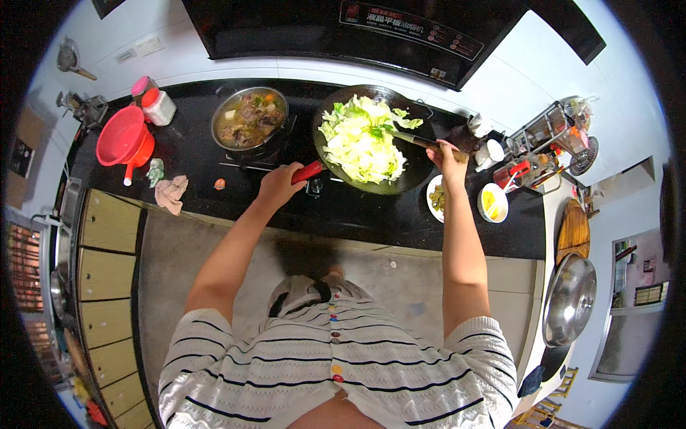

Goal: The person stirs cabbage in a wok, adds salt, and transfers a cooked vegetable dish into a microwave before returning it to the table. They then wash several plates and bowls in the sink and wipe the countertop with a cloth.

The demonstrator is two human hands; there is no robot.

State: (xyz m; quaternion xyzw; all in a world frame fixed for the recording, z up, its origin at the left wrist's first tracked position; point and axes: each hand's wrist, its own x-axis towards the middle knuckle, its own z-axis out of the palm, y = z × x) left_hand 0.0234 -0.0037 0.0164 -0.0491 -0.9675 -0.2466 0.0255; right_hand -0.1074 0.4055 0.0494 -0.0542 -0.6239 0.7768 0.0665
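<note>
Left hand (pixel 277 184) clenched on red wok handle (pixel 309 171), right hand (pixel 450 159) grips spatula (pixel 414 139) in the cabbage (pixel 361 139); wok (pixel 421 175) right of stew pot (pixel 249 118), leaves look raw, cooking barely begun

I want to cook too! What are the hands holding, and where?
Left hand grips the wok's red handle. Right hand grips the spatula by its handle end.

One head-worn fisheye view looks steeply down, fairly close, over the black stove counter (pixel 357 214).
</note>
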